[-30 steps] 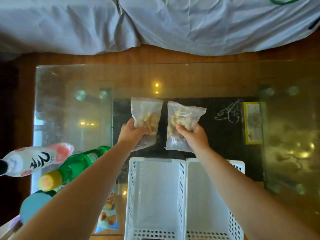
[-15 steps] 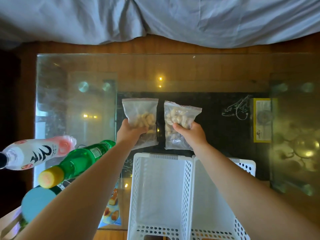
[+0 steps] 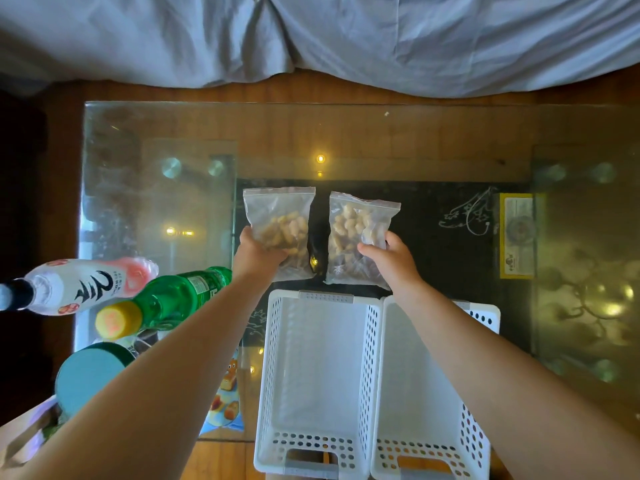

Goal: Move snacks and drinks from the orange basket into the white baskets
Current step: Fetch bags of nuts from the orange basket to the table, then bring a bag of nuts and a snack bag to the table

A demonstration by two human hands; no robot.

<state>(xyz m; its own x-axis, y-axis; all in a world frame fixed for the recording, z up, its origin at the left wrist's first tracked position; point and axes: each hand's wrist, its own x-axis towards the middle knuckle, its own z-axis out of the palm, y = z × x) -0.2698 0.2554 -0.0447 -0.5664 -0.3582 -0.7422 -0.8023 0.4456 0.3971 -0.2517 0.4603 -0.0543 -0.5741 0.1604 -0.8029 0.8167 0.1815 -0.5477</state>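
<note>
My left hand grips a clear zip bag of peanuts by its lower part. My right hand pinches a second clear bag of peanuts beside it. Both bags hang side by side just beyond the far ends of two white perforated baskets that stand together below my forearms; the right white basket is partly covered by my right arm. Neither white basket shows anything inside. The orange basket is hidden at the lower left.
At the left stand a pink-and-white drink bottle, a green bottle with a yellow cap and a teal lid. A colourful snack packet lies left of the baskets. The glass table faces grey bedding.
Both hands keep their grip on the bags. The bags have drifted slightly nearer to the white baskets in view as the camera shifted.
</note>
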